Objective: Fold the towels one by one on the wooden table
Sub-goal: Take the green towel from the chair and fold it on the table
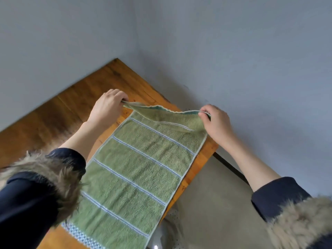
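Nearest, the green striped towel [136, 169] lies lengthwise on the wooden table [53, 123], its near end by the fur-trimmed sleeves [59, 180] and its right edge close along the table's right edge (little margin there). At the far end, the left hand [106, 106] pinches the far-left corner and the right hand [217, 124] pinches the far-right corner, both raised off the wood. A clean fold likely needs both corners brought toward the near end together, level, edges matched before release.

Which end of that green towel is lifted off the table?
The far end of the green towel, by the wall: the left hand and right hand pinch its corners up, while the near end lies flat on the wooden table.
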`<state>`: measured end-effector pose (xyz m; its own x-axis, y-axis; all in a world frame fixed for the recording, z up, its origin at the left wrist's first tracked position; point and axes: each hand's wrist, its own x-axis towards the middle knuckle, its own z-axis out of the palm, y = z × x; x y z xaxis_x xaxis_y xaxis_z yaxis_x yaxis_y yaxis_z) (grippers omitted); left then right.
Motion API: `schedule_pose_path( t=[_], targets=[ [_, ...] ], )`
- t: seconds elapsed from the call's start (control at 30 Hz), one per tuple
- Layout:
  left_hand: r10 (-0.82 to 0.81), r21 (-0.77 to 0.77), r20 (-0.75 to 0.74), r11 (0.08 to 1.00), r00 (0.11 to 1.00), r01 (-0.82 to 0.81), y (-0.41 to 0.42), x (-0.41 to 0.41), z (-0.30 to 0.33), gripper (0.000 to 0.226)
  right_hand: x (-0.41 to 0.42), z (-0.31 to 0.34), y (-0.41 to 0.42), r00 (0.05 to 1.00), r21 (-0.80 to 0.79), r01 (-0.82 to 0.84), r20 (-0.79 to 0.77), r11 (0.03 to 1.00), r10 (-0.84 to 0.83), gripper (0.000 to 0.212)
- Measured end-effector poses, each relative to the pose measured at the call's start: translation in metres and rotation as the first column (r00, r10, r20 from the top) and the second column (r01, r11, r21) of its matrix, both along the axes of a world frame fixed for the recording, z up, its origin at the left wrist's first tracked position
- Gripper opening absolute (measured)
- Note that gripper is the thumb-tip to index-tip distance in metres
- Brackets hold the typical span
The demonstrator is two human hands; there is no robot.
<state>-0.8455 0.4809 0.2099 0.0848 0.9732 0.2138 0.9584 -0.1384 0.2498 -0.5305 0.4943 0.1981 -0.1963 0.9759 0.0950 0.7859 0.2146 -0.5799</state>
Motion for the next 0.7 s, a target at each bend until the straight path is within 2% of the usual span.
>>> schedule_pose_path(
  t=[0.37, 0.57, 0.7],
  targets=[
    [-0.130, 0.133, 0.003, 0.983, 0.992, 0.128, -0.175, -0.090, 0.020, 0.013, -0.075, 0.023, -0.202, 0.998, 0.106, -0.040, -0.047, 0.993, 0.046, 0.006],
    [-0.197, 0.098, -0.046, 0.975, 0.979, 0.201, -0.261, -0.131, -0.006, 0.012, -0.110, 0.001, -0.294, 0.993, 0.005, -0.107, -0.038, 0.994, 0.107, 0.008],
    [-0.219, -0.036, -0.020, 0.975, 0.976, 0.218, -0.302, -0.143, -0.046, 0.015, -0.134, -0.037, -0.338, 0.989, -0.148, -0.142, 0.009, 0.979, 0.145, 0.010]
  ],
)
